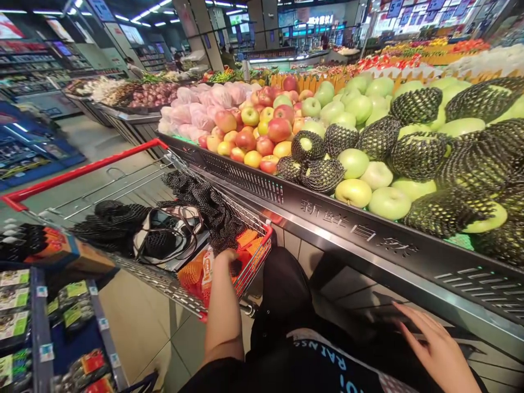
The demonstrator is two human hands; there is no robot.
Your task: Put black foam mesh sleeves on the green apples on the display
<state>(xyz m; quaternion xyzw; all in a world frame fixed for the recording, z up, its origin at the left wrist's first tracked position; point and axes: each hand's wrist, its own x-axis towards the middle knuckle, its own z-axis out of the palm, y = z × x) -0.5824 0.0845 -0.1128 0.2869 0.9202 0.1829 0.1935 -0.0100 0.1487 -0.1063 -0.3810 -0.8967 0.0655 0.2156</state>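
Observation:
My left hand [225, 257] reaches down into the front end of the shopping cart [262, 245]. It is beside orange mesh bags [192, 275] and a pile of black foam fruit nets [198, 199]. Its fingers are mostly hidden, so I cannot tell whether they grip anything. A dark bit of netting shows right by the hand. My right hand [432, 341] hangs low beside the fruit stand, fingers stretched and apart, holding nothing. A bag with light and dark patches and thin straps [167, 232] lies among the nets in the cart.
The fruit stand's black slotted edge [286, 191] runs along my right. On it lie red apples [245, 139], green apples [360, 109], netted fruit [417, 153] and pink-wrapped fruit [200, 106]. Low shelves with packaged goods [73, 308] stand at left.

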